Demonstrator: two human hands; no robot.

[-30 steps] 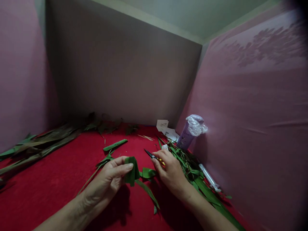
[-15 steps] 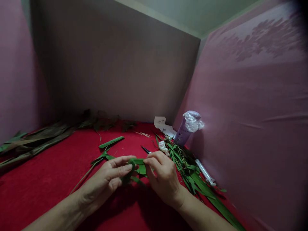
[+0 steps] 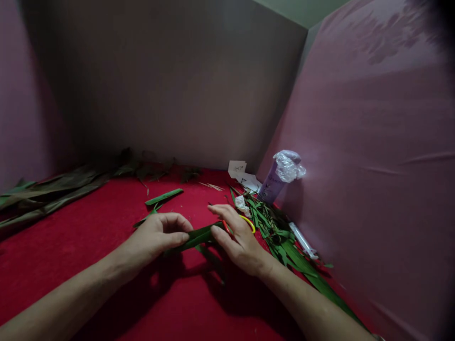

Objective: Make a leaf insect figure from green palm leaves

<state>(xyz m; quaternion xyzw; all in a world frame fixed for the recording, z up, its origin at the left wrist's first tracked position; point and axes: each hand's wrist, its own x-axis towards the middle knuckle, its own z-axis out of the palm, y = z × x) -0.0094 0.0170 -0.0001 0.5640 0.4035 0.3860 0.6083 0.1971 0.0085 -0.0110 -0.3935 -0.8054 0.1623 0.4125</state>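
Observation:
A long green leaf strip [image 3: 199, 237], creased along its length, is stretched between my hands above the red cloth. My left hand [image 3: 161, 232] pinches its left end between thumb and fingers. At the other end, the thumb of my right hand [image 3: 236, 239] presses on the strip, with the forefinger reaching out above it; the undersides of those fingers are hidden. Behind the right hand lie scissors [image 3: 248, 222] with red and yellow handles, mostly covered by the hand. A loose piece of leaf hangs below the strip in shadow.
Cut leaves [image 3: 265, 220] are heaped on the right, beside a purple container [image 3: 272, 184] topped with clear plastic and a white tube [image 3: 302, 240]. Paper cards [image 3: 237, 168] and thin sticks [image 3: 212, 186] lie at the back. A rolled leaf [image 3: 164, 196] and large leaves [image 3: 53, 192] lie leftward.
The folded green loop between my hands is now drawn out into a longer, flatter strip. My right forefinger has stretched out, and the scissors' coloured handles have come into sight.

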